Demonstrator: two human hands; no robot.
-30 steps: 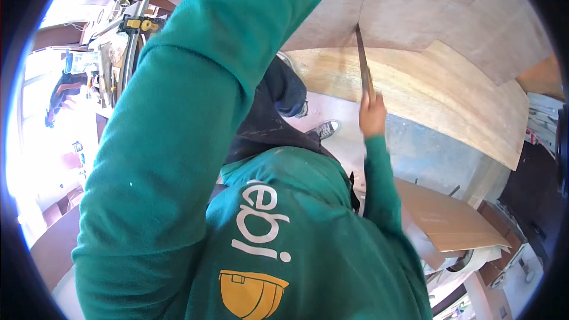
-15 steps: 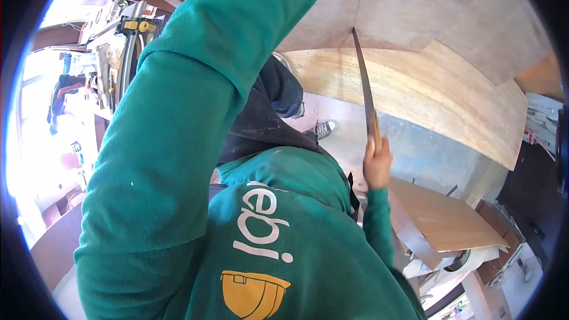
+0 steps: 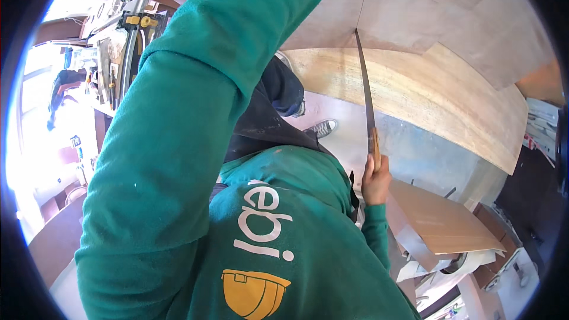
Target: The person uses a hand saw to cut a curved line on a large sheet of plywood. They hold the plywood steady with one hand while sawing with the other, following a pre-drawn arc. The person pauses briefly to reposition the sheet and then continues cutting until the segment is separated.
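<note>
My right hand (image 3: 376, 186) is closed around the wooden handle of a handsaw (image 3: 365, 86). Its long narrow blade points away from me, and the far end meets a thin dark line in a large plywood sheet (image 3: 456, 12). From my view the blade crosses over a paler strip of wood (image 3: 421, 86) along the near side of the sheet. My left arm, in a green sleeve (image 3: 172, 124), reaches up and forward across the left half. The left hand lies beyond the top edge, out of sight.
A cardboard box (image 3: 444, 219) stands at the right, close to my right forearm. On the left is a cluttered bench with tools and a yellow-and-black clamp (image 3: 141, 21). My sneaker (image 3: 323, 128) shows on the floor below the wood.
My right hand has drawn the saw a little back toward me, so the handle sits lower. The left arm stays almost in the same place.
</note>
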